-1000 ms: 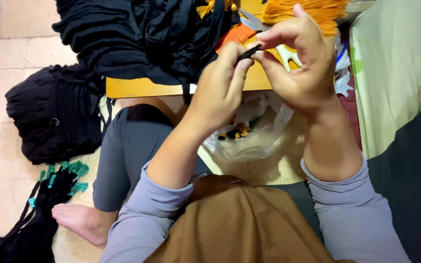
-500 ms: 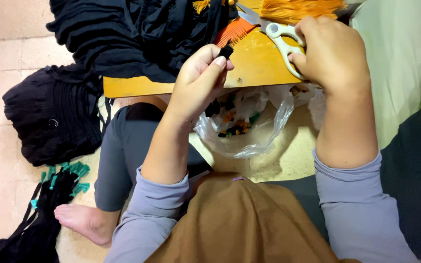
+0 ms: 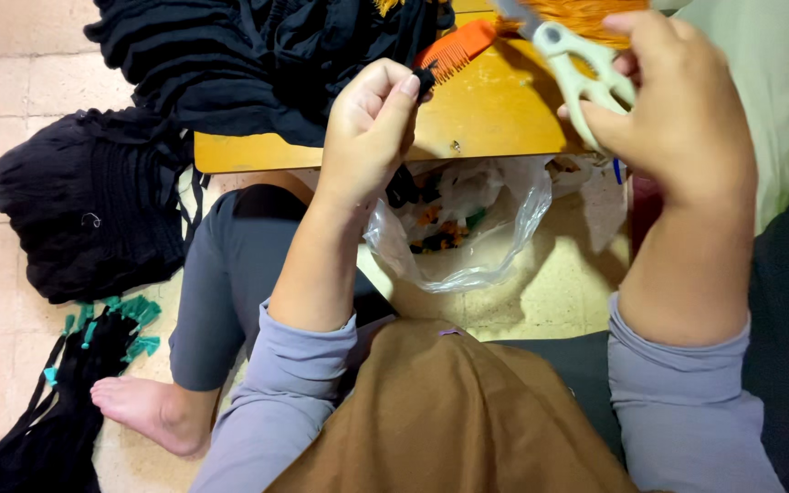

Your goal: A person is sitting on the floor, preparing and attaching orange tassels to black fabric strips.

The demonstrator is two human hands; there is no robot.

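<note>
Left hand [image 3: 372,128] pinches black piece [image 3: 425,80]; right hand [image 3: 682,114] grips scissors [image 3: 582,68].

pale scissors [image 3: 586,78] held upright, small black piece [image 3: 425,80] pinched

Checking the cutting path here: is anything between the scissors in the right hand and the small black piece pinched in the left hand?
Nothing visible. The scissors in the right hand and the black piece in the left hand have only open wooden board showing between them.
</note>
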